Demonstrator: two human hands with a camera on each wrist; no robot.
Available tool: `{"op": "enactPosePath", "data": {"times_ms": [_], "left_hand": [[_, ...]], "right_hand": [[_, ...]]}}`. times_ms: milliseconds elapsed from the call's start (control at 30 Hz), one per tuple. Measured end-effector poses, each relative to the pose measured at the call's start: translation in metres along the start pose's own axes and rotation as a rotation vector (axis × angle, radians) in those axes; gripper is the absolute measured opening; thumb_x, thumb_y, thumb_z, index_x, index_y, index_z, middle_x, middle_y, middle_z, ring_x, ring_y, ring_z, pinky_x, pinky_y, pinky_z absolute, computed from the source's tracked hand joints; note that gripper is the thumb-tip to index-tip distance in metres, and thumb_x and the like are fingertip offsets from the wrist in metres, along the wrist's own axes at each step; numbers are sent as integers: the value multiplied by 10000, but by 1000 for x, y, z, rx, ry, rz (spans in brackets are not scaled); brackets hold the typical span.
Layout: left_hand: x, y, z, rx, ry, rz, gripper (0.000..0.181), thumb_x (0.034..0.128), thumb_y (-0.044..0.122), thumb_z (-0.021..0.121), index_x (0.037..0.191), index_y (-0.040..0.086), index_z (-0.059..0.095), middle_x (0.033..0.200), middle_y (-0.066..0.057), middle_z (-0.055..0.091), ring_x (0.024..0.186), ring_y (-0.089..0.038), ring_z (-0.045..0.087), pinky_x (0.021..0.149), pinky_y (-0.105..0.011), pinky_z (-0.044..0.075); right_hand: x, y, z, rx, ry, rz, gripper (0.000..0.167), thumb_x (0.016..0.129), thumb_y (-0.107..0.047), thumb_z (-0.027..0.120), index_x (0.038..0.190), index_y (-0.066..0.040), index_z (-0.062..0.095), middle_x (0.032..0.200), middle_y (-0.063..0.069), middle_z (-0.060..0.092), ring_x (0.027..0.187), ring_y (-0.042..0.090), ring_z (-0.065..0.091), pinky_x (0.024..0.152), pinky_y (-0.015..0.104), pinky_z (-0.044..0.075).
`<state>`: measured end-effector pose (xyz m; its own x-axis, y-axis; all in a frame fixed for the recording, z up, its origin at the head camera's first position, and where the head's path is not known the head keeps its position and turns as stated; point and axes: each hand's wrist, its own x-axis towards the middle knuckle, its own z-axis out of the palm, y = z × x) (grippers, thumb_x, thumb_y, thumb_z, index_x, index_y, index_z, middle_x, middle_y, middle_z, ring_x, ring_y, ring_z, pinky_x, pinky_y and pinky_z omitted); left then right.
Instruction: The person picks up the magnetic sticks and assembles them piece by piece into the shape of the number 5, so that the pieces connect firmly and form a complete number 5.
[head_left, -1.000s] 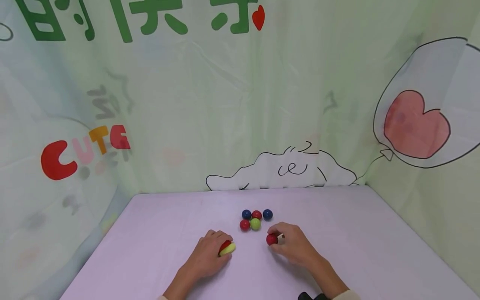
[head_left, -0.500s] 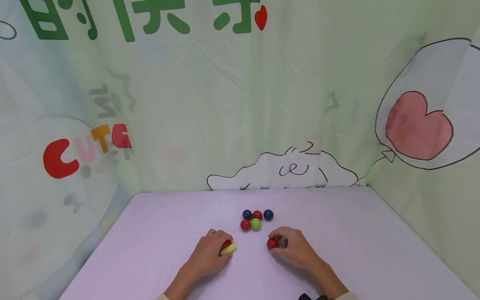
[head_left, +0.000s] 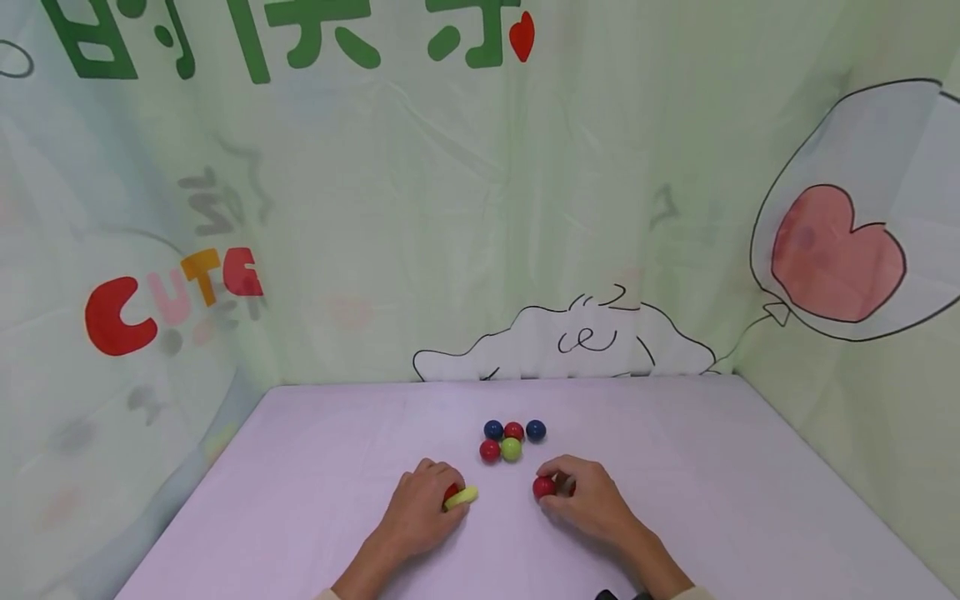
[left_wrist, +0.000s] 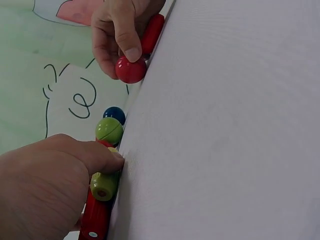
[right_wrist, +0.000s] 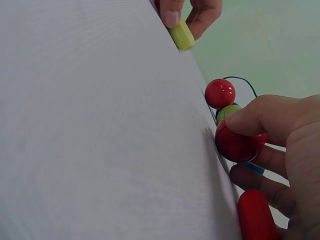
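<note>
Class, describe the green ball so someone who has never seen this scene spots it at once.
On the lilac table, look past the left hand and right hand to the cluster of five balls. In the head view, the green ball sits in its nearer row, right of a red ball. It alone is green; the others are red or blue.

Soft even light in head view, dimmer wrist views, faint shadows beneath hands [head_left: 423,508] [head_left: 594,500], glints on glossy balls [right_wrist: 220,93]

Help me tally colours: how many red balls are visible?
3: the held ball in the right hand, the back row's middle ball, the front-left ball. Others may be hidden.
</note>
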<state>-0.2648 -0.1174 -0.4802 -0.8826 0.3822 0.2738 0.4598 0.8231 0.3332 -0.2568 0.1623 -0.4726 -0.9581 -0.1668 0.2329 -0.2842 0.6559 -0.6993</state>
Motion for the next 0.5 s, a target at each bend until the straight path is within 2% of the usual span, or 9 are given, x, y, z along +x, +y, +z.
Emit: {"op": "enactPosePath", "data": {"times_ms": [267,500], "left_hand": [[4,6,1,-27,5,-30,94,880,271,730,952,213,712,950,124,651,980,-128,526,760,-361,402],[10,15,-1,-49,-7,-66,69,874,259,696,908,200,705,841,139,582,915,-113,501,722,-389,383]], "right_hand": [[0,0,-1,7,7,0,286,774,-58,812,1034,-157,747,903,-71,657,811,144,559,692,253,488],[0,0,1,4,-2,29,292,782,-67,815,1046,-172,749,905,-76,653,815,131,553,703,254,486]]}}
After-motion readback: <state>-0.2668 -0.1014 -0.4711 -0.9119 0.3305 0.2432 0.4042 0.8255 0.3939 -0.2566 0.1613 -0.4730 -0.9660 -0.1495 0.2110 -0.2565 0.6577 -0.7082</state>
